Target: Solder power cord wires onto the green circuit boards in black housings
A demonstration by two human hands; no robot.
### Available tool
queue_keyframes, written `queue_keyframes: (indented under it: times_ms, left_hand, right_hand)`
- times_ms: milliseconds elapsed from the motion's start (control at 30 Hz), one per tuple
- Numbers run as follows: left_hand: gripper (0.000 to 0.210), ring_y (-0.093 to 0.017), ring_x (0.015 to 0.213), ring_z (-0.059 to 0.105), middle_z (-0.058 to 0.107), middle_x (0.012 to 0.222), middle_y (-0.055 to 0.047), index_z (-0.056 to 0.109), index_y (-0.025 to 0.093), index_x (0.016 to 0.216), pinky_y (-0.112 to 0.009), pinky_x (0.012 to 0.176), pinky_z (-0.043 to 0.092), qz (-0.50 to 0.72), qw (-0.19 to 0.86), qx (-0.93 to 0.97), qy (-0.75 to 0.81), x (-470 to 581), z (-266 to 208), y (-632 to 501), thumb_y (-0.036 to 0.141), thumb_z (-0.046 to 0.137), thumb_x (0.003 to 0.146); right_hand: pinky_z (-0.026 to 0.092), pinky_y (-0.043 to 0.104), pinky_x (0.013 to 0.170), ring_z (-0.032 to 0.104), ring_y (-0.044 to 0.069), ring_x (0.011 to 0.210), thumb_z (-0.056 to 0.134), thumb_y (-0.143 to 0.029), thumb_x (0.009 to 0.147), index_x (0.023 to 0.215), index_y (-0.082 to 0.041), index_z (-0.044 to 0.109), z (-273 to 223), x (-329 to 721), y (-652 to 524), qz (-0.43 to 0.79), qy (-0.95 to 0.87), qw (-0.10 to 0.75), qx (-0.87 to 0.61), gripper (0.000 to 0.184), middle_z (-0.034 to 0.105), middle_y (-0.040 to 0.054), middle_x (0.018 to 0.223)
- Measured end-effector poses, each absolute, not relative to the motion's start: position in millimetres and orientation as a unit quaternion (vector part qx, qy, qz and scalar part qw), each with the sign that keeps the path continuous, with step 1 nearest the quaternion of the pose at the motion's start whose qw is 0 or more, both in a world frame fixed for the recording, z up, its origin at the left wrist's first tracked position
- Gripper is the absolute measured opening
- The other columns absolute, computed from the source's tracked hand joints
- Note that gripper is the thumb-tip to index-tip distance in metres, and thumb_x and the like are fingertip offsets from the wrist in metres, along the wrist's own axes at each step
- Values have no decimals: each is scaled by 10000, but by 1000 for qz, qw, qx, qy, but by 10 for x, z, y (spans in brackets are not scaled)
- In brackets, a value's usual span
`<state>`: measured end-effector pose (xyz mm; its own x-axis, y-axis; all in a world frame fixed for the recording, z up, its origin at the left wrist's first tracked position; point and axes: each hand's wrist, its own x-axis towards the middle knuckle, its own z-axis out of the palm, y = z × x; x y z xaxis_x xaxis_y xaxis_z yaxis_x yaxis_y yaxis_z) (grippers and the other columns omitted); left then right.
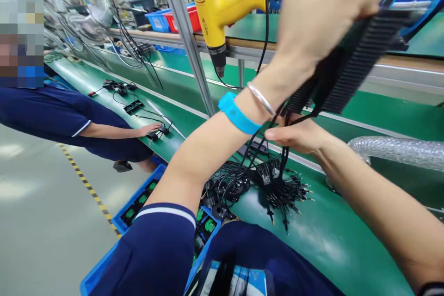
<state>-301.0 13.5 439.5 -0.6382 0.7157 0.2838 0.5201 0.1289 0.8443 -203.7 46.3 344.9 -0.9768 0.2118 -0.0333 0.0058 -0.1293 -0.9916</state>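
Black and ribbed, a blurred part [367, 62] hangs above the right side of the green bench [350, 236], its upper edge in the person's left grip [322, 9], whose fingers curl closed over it. Lower down, the right grip [300, 136] is closed around black cables [285, 155] running down beneath the part. From where I stand, a tangled bundle of cable ends [279, 185] lies on the bench below both, with round black pieces [239, 186] to its left. Farther off, a yellow heat gun [212, 14] points nose down beside a metal post [185, 34]. Silvery ducting [402, 153] stretches along the right. Near left, a blue crate [118, 223] holds black and green pieces [210, 225]; farther left, a co-worker's hand [150, 129] rests by small black parts [159, 132]
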Motion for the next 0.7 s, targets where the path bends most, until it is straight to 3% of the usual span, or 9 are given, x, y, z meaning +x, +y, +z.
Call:
queue_keyframes:
  times_ms: [100, 200, 333, 433, 567, 700]
  left_hand:
    - [455, -268, 1024, 608, 571, 1036, -52, 567, 196, 1108, -354, 727, 549, 472, 131, 423, 762, -3089, 3565, -580, 534, 587, 804]
    - [521, -306, 1065, 567, 560, 1064, -82, 573, 194, 1113, -427, 812, 526, 422, 179, 411, 788, -3121, 2628, -1341, 521, 687, 723]
    - [704, -350, 1164, 477, 515, 1179, -119, 535, 208, 1196, -494, 960, 440, 365, 256, 401, 800, -3015, 1697, -1761, 448, 806, 592]
    - [774, -357, 1215, 425, 478, 1228, -126, 502, 201, 1249, -519, 1054, 341, 338, 307, 389, 800, -2982, 1335, -1804, 334, 825, 558]
    - [695, -298, 1134, 512, 551, 1162, -65, 570, 236, 1206, -439, 1045, 376, 349, 394, 386, 758, -3241, 1170, -1826, 135, 783, 552]
    - [639, -238, 833, 629, 667, 921, -17, 663, 216, 1087, -360, 800, 534, 368, 507, 372, 684, -3692, 1098, -1793, 81, 815, 481]
  right_hand:
    - [137, 220, 382, 255, 27, 395, 745, -504, 680, 722, -169, 580, 3337, -2015, 382, 742, -660, 77, -85, 375, 568, -19, 614]
    - [191, 231, 402, 337, 69, 441, 669, -517, 768, 657, -179, 561, 3392, -1835, 389, 710, -682, 106, -136, 372, 554, -1, 584]
    - [191, 242, 411, 301, 72, 438, 531, -513, 875, 638, -175, 547, 3461, -1616, 348, 655, -735, 96, -148, 413, 551, 9, 595]
    - [181, 254, 422, 324, 81, 454, 487, -501, 902, 634, -178, 530, 3402, -1535, 324, 644, -741, 113, -153, 422, 524, 5, 587]
    - [210, 292, 456, 399, 128, 504, 463, -486, 909, 611, -195, 508, 3284, -1382, 385, 645, -740, 87, -167, 419, 455, 7, 536]
    - [213, 318, 462, 383, 148, 487, 451, -461, 904, 628, -213, 513, 3274, -1158, 393, 637, -750, 11, -179, 376, 468, 29, 563]
